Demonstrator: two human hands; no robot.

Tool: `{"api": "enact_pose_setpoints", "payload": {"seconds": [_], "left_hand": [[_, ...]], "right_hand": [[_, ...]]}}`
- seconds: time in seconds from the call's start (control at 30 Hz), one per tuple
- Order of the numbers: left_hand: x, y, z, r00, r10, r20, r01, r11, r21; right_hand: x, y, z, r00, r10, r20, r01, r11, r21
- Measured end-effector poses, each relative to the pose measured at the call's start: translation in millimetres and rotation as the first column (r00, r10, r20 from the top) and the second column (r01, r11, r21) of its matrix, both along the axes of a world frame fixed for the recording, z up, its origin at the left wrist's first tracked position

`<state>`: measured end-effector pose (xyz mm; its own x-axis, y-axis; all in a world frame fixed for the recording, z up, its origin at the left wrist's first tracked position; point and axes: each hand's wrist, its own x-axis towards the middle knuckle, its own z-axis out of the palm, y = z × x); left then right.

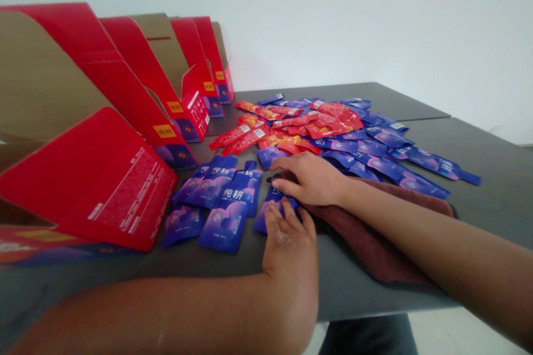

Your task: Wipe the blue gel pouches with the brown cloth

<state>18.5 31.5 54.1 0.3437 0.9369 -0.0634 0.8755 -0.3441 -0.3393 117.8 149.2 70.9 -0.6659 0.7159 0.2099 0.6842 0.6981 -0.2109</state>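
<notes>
A blue-purple pouch (262, 216) with white lettering lies on the dark table, partly covered by both of my hands. My left hand (289, 238) is closed over its lower part, the fingers bent down onto its face. Above it, my right hand (314, 177) reaches in from the right over the pouch's top end. Its thumb and forefinger are apart, with nothing visibly gripped between them; the other fingers are hidden. Just left of my hands, several matching blue pouches (227, 222) lie overlapping in a small group.
Open red cartons (125, 194) stand in a row along the left, flaps raised. Behind my hands spreads a pile of red sachets (333, 116) and blue sachets (375, 147). A brown cloth-like pad (375, 249) lies under my right forearm, near the front edge of the table (350, 294).
</notes>
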Motion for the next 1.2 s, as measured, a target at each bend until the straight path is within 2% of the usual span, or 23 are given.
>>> {"api": "enact_pose_setpoints", "payload": {"seconds": [0.07, 0.17, 0.33, 0.67, 0.87, 0.97, 1.2], "left_hand": [[0.2, 0.2, 0.1, 1.000, -0.001, 0.000, 0.001, 1.000, -0.001], [0.5, 0.4, 0.3, 1.000, 0.003, 0.002, -0.003, 1.000, 0.011], [0.8, 0.4, 0.2, 1.000, 0.001, 0.001, -0.001, 1.000, 0.004], [0.5, -0.1, -0.4, 0.998, 0.008, -0.059, -0.006, 0.999, 0.033], [0.0, -0.4, 0.1, 0.999, -0.012, -0.053, 0.012, 1.000, 0.000], [0.0, -0.7, 0.6, 0.999, -0.006, -0.047, 0.006, 1.000, 0.004], [0.4, 0.6, 1.4, 0.999, 0.011, -0.047, -0.011, 1.000, 0.008]], "right_hand": [[-0.4, -0.3, 0.3, 0.999, 0.035, -0.003, -0.036, 0.999, -0.030], [-0.9, -0.5, 0.9, 1.000, 0.003, 0.020, -0.003, 0.999, -0.036], [-1.3, -0.8, 0.6, 0.997, -0.058, 0.041, 0.055, 0.996, 0.073], [-0.5, -1.6, 0.8, 0.993, 0.120, 0.008, -0.120, 0.992, 0.030], [1.3, 2.6, -0.8, 1.000, -0.005, 0.030, 0.003, 0.997, 0.071], [2.2, 4.5, -1.5, 0.999, -0.026, 0.025, 0.024, 0.997, 0.077], [0.7, 0.7, 0.6, 0.994, 0.107, 0.001, -0.107, 0.994, 0.026]]}}
